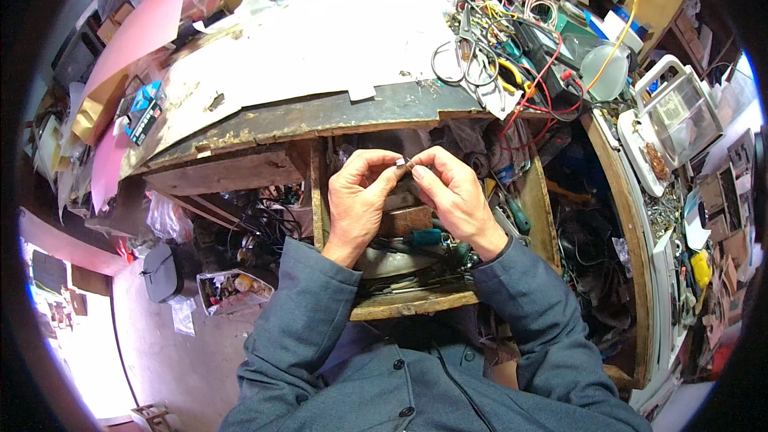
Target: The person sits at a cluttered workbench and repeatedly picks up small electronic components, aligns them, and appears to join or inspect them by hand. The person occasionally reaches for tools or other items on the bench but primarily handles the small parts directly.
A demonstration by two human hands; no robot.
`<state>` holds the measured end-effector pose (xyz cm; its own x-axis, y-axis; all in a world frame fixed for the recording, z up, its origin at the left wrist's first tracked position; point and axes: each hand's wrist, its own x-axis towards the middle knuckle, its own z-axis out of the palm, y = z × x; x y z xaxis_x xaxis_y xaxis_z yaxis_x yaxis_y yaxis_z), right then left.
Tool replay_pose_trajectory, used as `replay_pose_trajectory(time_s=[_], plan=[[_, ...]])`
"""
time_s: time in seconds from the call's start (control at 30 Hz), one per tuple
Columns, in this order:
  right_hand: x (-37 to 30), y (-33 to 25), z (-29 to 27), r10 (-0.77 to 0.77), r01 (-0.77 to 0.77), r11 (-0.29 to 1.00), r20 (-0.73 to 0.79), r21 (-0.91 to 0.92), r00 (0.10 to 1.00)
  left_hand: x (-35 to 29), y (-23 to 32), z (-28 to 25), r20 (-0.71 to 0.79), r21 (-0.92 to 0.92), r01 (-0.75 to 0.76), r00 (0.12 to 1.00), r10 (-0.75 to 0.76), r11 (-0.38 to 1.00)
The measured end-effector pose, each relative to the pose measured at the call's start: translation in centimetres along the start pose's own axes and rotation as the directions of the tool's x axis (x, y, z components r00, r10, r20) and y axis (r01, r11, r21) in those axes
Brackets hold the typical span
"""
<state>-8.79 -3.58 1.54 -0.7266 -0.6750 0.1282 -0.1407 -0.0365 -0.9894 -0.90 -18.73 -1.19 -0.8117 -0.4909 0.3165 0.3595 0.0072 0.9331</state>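
Over the open drawer (416, 305), a tiny part (401, 162) sits pinched between the left hand (358, 202) and right hand (458, 202), fingertips clamped on it. Looks mid-job, not set down yet; too small to tell what's done or remains. White sheet (320, 40) on the bench (320, 114) beyond.

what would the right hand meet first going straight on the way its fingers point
Most likely the small pale piece at the fingertips of the left hand, just ahead; exact depth there is unclear.

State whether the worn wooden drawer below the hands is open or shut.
Open: the worn wooden drawer juts out from under the dark wooden benchtop, its cluttered inside showing.
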Motion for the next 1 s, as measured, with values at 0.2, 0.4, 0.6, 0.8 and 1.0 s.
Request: replay_pose_trajectory(time_s=[0.2,0.4,0.6,0.8,1.0], plan=[[0.1,0.3,0.0,-0.005,0.005,0.999,0.012,0.039,1.000,0.1,-0.3,-0.2,0.007,-0.018,-0.017,1.000,0.017,1.000],[0.0,0.0,0.0,-0.025,0.024,1.000,-0.015,-0.011,1.000,0.0,0.8,-0.1,-0.012,0.091,-0.090,0.996,0.091,0.992],[0.1,0.1,-0.1,-0.024,0.024,0.999,-0.010,-0.040,1.000,-0.1,1.0,-0.1,-0.012,0.247,-0.148,0.988,0.156,0.958],[0.1,-0.1,-0.1,0.003,-0.004,0.996,-0.011,-0.092,1.000,-0.1,1.1,-0.1,-0.013,0.314,-0.207,0.975,0.222,0.926],[0.3,0.1,-0.5,0.039,-0.038,0.995,0.002,-0.091,0.999,-0.1,0.8,-0.2,-0.007,0.295,-0.185,0.981,0.196,0.937]])
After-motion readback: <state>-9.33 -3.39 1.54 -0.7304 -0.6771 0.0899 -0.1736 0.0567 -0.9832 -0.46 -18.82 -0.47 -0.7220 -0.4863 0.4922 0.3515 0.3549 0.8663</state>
